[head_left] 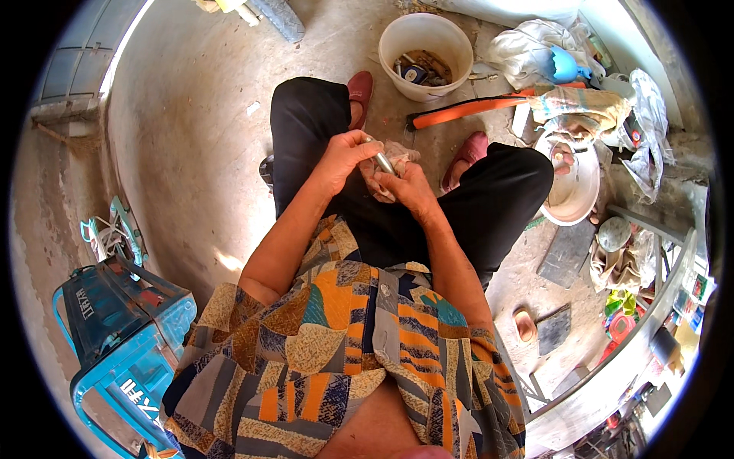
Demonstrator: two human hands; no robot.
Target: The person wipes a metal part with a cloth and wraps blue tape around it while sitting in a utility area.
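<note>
Fingers of the left hand (344, 159) are pinched together with the thumb at the upper end of a short, silvery metal cylinder (384, 163). Those of the right hand (414, 189) are curled shut on a crumpled pinkish cloth (378, 189), the thumb lying at the cylinder's lower end; how the hidden fingertips sit under the fabric cannot be told. The cylinder is thus tilted between both hands, against the cloth, above the gap between the person's knees. The step in hand looks like rubbing metal with fabric; the next move would call for a firm pinch at one end while the cloth is shifted or the piece turned.

Farther out are the black trousers (306, 122) and red shoes (359, 90). Beyond the feet stands a white bucket (426, 93) with small, partly metallic items inside, and near it lies a long orange object (474, 111). To the right is a white basin (579, 212).
</note>
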